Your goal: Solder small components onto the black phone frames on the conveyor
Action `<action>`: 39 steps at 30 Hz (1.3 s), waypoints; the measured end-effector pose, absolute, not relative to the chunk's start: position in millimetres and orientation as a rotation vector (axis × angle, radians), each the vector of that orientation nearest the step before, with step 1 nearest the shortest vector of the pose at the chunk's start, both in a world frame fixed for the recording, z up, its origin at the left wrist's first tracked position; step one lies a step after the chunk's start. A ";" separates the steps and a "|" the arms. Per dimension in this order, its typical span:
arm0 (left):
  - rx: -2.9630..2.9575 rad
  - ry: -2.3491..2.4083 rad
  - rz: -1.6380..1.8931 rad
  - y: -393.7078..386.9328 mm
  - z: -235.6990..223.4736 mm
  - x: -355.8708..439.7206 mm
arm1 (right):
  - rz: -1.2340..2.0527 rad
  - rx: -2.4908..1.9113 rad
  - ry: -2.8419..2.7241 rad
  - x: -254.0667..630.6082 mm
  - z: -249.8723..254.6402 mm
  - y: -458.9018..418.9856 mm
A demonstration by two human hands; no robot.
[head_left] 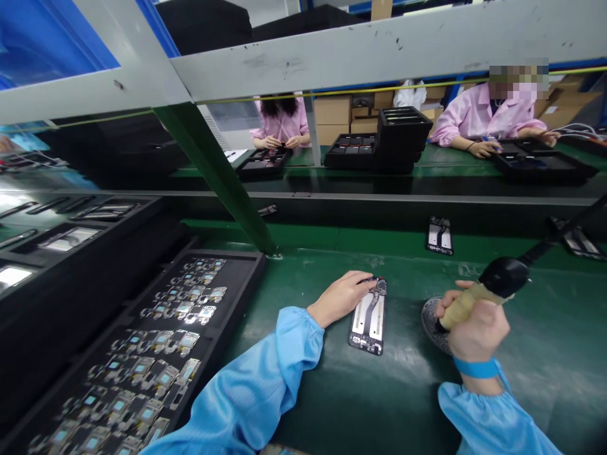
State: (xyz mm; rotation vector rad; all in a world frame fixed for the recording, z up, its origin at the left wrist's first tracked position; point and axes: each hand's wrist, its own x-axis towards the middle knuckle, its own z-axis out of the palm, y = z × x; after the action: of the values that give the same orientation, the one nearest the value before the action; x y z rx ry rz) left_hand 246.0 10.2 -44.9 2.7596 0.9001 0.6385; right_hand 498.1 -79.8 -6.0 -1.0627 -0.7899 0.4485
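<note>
My left hand [344,296] holds the upper end of an opened phone [368,319] lying flat on the green bench, its fingers over the top edge. A circuit board sits at the phone's top, and a dark flex cable runs down its silver middle. My right hand [478,325] is wrapped round the yellowish taped grip of an electric screwdriver [503,277]. The screwdriver slants down toward a round metal dish [429,322], beside the phone on the right. Its tip and much of the dish are hidden behind my fingers. A blue band circles my right wrist.
A black foam tray [237,287] on the left bears rows of small circuit boards. Further phones [440,236] lie on the dark strip at the back. A green post [222,180] slants down to the bench. Across from me, people in pink sleeves work at black trays [543,161].
</note>
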 end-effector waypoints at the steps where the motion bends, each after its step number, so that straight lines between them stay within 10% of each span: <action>1: 2.765 0.902 0.637 9.8 -44.7 246.5 | 0.451 -1.065 -0.786 498.1 -6.0 -80.0; 39: 2.753 0.694 0.425 -86.2 -26.6 285.0 | 0.310 -0.987 -0.864 492.8 -6.9 -77.0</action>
State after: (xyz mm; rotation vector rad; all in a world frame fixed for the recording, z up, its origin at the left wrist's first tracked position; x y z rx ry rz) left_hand 285.0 -86.2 -26.6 2.7530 0.6939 0.4247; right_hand 492.8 -77.0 -6.9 -0.9870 -0.8644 0.3100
